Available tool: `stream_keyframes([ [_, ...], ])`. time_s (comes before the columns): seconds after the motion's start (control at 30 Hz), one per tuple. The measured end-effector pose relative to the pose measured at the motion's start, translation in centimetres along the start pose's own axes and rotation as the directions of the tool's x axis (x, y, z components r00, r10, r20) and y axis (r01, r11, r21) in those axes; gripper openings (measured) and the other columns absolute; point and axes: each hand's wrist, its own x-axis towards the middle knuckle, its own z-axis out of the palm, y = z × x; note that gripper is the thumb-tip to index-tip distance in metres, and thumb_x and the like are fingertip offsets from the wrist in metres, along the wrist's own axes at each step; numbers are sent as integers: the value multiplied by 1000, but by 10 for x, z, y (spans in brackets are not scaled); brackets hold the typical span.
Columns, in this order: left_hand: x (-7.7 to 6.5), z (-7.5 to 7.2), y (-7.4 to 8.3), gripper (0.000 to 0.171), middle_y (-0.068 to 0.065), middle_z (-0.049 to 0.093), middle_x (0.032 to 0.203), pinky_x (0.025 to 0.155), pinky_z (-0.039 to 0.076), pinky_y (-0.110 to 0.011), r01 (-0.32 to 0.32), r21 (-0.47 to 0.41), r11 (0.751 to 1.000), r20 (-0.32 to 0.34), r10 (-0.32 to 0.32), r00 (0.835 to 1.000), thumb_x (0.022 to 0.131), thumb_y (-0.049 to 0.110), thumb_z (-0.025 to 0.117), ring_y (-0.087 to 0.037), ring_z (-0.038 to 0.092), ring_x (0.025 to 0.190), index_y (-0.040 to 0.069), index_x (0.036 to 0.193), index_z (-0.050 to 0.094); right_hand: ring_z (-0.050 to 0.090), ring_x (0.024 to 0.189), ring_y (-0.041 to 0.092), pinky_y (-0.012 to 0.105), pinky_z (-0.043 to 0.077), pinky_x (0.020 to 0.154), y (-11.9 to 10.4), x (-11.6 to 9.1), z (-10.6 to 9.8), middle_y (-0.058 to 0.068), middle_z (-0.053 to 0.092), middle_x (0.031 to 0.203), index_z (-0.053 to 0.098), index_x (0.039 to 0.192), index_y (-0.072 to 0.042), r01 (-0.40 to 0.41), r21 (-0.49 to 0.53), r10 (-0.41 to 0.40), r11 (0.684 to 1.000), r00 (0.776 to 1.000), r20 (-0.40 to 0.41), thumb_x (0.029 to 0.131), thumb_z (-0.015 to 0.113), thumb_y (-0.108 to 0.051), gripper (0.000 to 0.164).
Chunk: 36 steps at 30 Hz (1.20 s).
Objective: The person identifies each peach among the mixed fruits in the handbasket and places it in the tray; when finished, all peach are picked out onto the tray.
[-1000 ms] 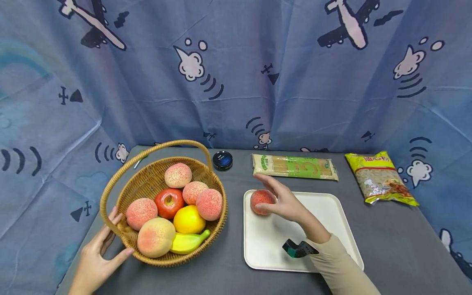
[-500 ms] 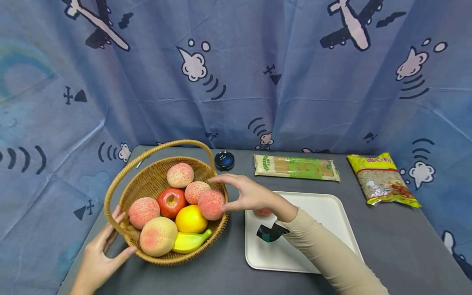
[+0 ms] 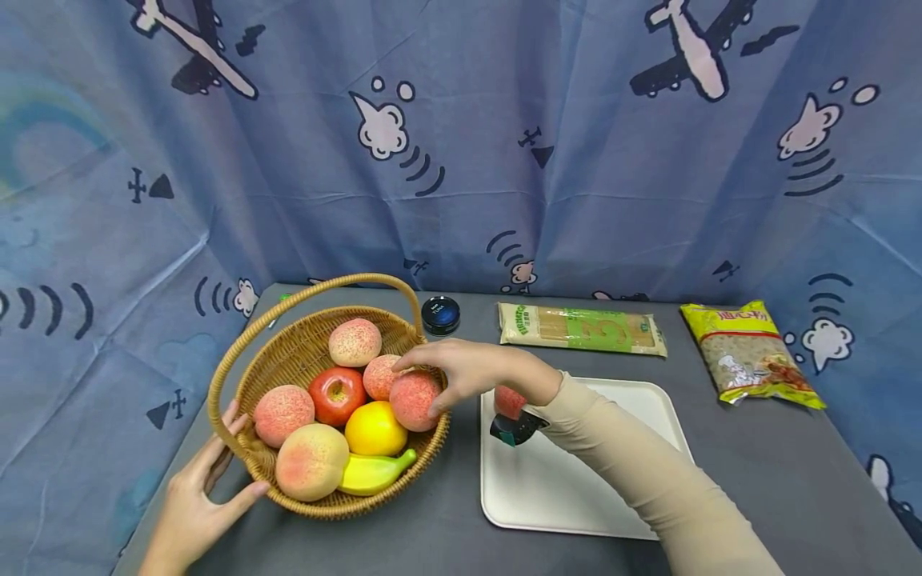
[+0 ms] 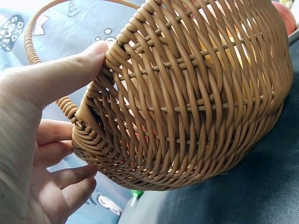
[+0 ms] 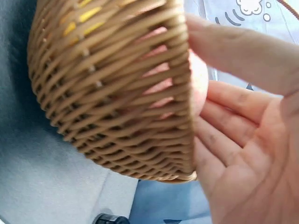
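A wicker basket (image 3: 317,508) holds several peaches, a red apple (image 3: 337,396), a yellow orange-like fruit (image 3: 376,429) and a banana (image 3: 374,474). My left hand (image 3: 198,496) grips the basket's left edge by the handle's foot; in the left wrist view its thumb (image 4: 79,65) lies on the rim, fingers at the far side. My right hand (image 3: 464,370) reaches over the right rim, thumb and fingers around the rightmost peach (image 3: 415,402). In the right wrist view, the weave hides much of that peach (image 5: 198,84). Another red peach (image 3: 508,402) rests on the white tray (image 3: 576,488), partly behind my right wrist.
Behind the basket stands a dark round tuna can (image 3: 441,314). A green noodle packet (image 3: 582,328) lies beyond the tray, with a yellow bag (image 3: 749,352) farther right. The basket's tall handle (image 3: 360,278) arches over the fruit. A patterned curtain borders the grey table.
My right hand has let go of the peach on the tray and moved left to the basket, closing around its rightmost peach. The left hand keeps its place on the basket.
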Motion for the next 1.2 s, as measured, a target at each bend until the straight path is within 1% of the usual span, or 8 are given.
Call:
stream_keyframes([
  [0.17,0,0,1,88,-20,28,153,100,35,-2,-1,4,1000,-1,1,1000,61,-13,81,2,32,136,-2,140,43,50,119,19,30,44,105,-1,7,-2,7,53,134,51,134,-8,-7,-22,9,1000,998,63,77,78,-21,64],
  [0.33,1,0,2,88,-19,29,153,101,35,-3,-3,4,1000,-9,3,1000,60,-13,81,2,33,136,-3,140,44,52,115,17,27,46,101,-3,12,-1,5,55,133,54,132,-10,-36,-61,43,997,994,102,77,78,-20,60],
  [0.43,1,0,2,88,-20,29,153,100,36,-3,-5,3,1000,-11,5,1000,60,-13,81,2,33,136,-3,139,44,52,115,17,26,47,100,-4,13,-1,4,55,133,55,131,-11,-46,-64,52,997,992,112,78,77,-19,58],
  [0.57,0,0,1,88,-20,29,153,100,36,-3,-5,0,1000,-12,5,1000,61,-14,81,2,33,136,-3,139,44,52,113,16,24,48,97,-3,13,0,4,56,131,57,128,-12,-32,-53,37,998,995,94,76,77,-18,56],
  [0.77,0,2,1,87,-21,28,153,100,36,-4,-17,-2,1000,-8,17,1000,61,-14,80,3,34,135,-4,140,43,53,108,15,22,49,93,2,10,4,3,58,127,59,126,-13,2,-2,-2,1000,1000,12,74,77,-18,56],
  [0.9,-1,4,1,87,-21,26,153,100,36,-3,2,-3,1000,1,-2,1000,63,-14,79,5,34,134,-4,141,42,52,114,14,23,47,98,8,6,8,2,56,130,58,128,-14,49,62,-44,997,996,-74,74,77,-19,57],
  [1.03,-2,4,1,88,-22,25,154,100,36,-3,14,-3,1000,3,-14,1000,63,-16,78,5,33,135,-4,141,41,49,122,14,25,45,104,9,2,10,4,55,134,57,130,-13,111,117,-91,987,982,-169,76,78,-22,59],
  [1.2,-2,3,3,87,-21,25,154,99,36,-2,19,9,1000,3,-19,1000,63,-16,78,6,33,134,-3,141,40,48,124,14,27,45,105,6,-8,8,4,55,134,57,131,-13,163,152,-116,975,954,-278,76,79,-24,61],
])
